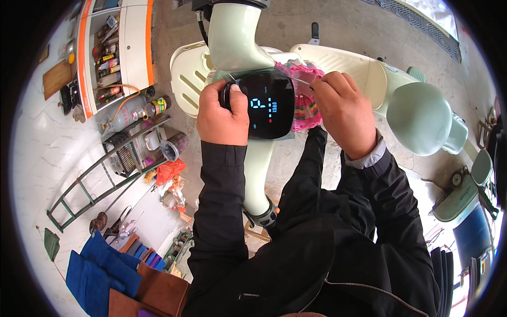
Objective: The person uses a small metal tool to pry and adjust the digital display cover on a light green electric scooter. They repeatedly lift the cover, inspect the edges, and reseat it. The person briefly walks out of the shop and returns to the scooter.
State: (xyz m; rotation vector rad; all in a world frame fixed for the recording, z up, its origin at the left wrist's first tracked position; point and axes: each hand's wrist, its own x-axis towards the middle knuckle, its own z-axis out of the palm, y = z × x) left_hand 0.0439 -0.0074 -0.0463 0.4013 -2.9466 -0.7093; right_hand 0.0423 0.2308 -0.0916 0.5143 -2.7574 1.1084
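Observation:
A pale green scooter handlebar [232, 37] runs vertically, with a glossy black display [272, 95] lit in blue at its middle. My left hand [224, 113] grips the display's left edge at a dark rounded part, thumb on top; a short thin metal piece shows above the thumb. My right hand [343, 116], fingers curled in a pinch, holds a thin metal rod [301, 81] that reaches toward the display's upper right. A pink striped woven basket [306, 108] sits right of the display, partly under the rod.
Cream scooter body panels [187, 90] and a rounded pale green part [417, 119] flank the handlebar. At left stand an open cabinet [134, 47] with bottles, a metal ladder [92, 195] and blue cushions [95, 264]. Another green vehicle [454, 201] is at right.

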